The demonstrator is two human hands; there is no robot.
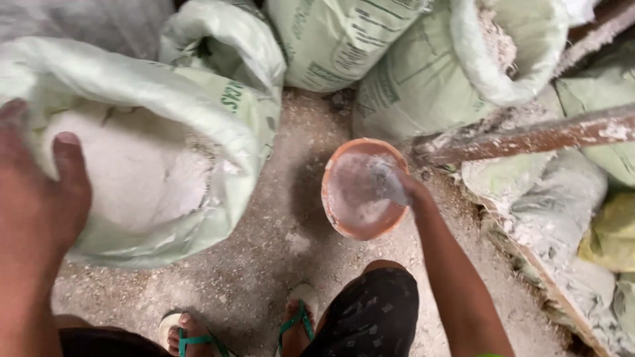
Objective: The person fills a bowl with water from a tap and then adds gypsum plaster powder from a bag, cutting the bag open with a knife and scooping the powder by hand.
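The round orange plastic bowl [362,188] dusted with white powder sits in the middle, held at its right rim by the right hand [405,188]; its fingers pinch the edge. It looks light and stiff, maybe slippery with dust. The left hand [40,192], fingers pressed together, grips the soft rim of the pale green woven sack of white powder [218,132] on the left. More sacks [410,79] crowd the far side of the dusty concrete floor [278,264].

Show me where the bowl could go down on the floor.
Bare floor lies between the open powder sack, the orange bowl in the right hand, and the feet. Right side is crowded with sacks and a pole.
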